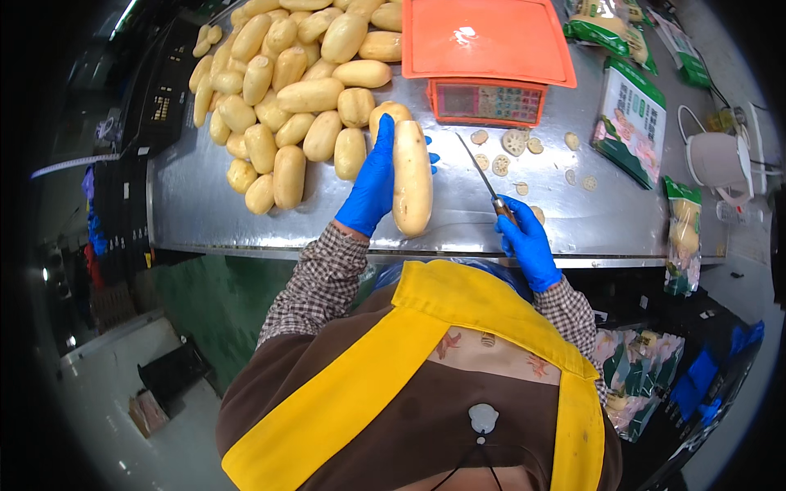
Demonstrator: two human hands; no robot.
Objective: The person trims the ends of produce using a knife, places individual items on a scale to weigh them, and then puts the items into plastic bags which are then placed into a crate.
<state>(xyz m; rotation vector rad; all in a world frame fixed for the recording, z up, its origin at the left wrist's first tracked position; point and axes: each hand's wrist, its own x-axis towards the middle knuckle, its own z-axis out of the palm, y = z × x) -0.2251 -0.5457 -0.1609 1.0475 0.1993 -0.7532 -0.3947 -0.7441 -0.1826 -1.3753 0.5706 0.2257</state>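
Note:
My left hand (pixel 376 178), in a blue glove, grips a long peeled lotus root section (pixel 412 178) upright in the view, its fingertips showing past the right side. To its right, my gloved right hand (pixel 525 236) holds a knife (pixel 505 210) by the wooden handle, with the thin blade pointing up and left, apart from the root. Beyond the blade, several cut lotus root slices (pixel 514 142) lie on the steel table (pixel 466 227). A large heap of peeled lotus root sections (pixel 310 95) covers the table's left part, close to my left hand.
An orange-covered weighing scale (pixel 488 43) stands at the back centre. Printed packaging bags (pixel 629 123) and packed roots (pixel 683 236) lie on the right, near an electric kettle (pixel 718 159). At the far left is a black crate (pixel 163 92). More bags (pixel 642 374) sit below the table's right side.

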